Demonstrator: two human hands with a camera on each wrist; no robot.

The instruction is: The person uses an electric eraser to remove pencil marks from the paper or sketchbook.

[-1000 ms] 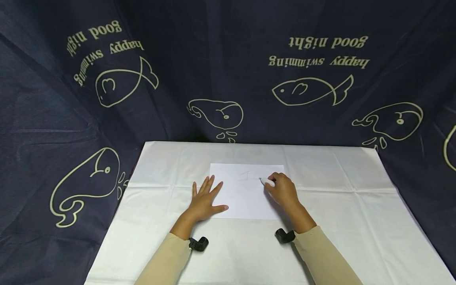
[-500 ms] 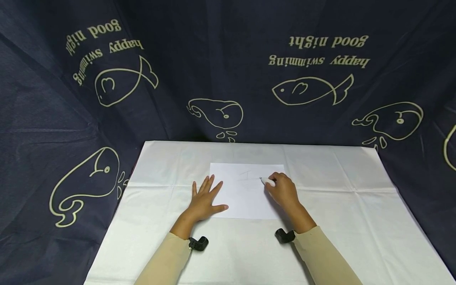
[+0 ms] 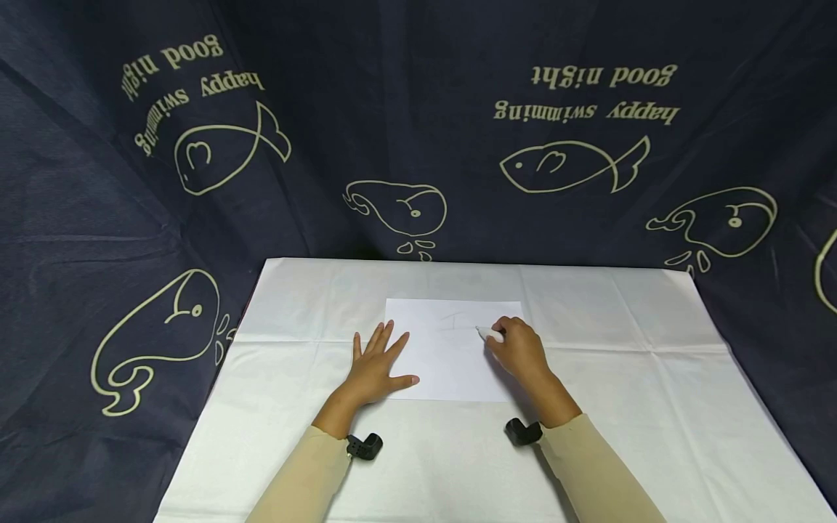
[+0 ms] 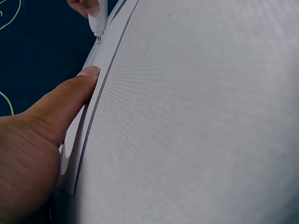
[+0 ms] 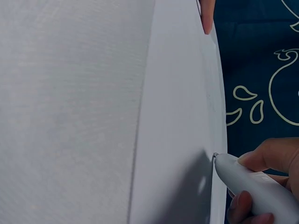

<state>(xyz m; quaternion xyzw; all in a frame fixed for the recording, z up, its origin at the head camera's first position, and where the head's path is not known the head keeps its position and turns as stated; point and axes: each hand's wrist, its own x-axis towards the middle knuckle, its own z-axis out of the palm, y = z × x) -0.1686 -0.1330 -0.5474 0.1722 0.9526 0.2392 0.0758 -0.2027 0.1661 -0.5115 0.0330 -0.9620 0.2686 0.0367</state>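
A white sheet of paper (image 3: 451,374) lies on the cloth-covered table, with a few faint pencil-thin lines near its upper middle. My left hand (image 3: 370,373) rests flat with fingers spread over the sheet's left edge; its thumb (image 4: 74,95) presses along the near edge in the left wrist view. On the right side of the paper, my right hand (image 3: 521,351) pinches a thick white pen (image 5: 252,186) between thumb and fingers. The pen leans, its small metal tip right at the paper, to the right of the faint lines.
White creased cloth (image 3: 654,407) covers the table around the paper. Behind its far edge hangs a dark blue curtain (image 3: 471,218) printed with fish, whales and lettering. A black wrist camera (image 3: 365,447) sits at the left cuff, another black camera (image 3: 523,433) at the right.
Both hands keep their places on the paper. The pen tip shifts only very slightly over the same spot, and a dark patch seen at the fingers earlier no longer shows.
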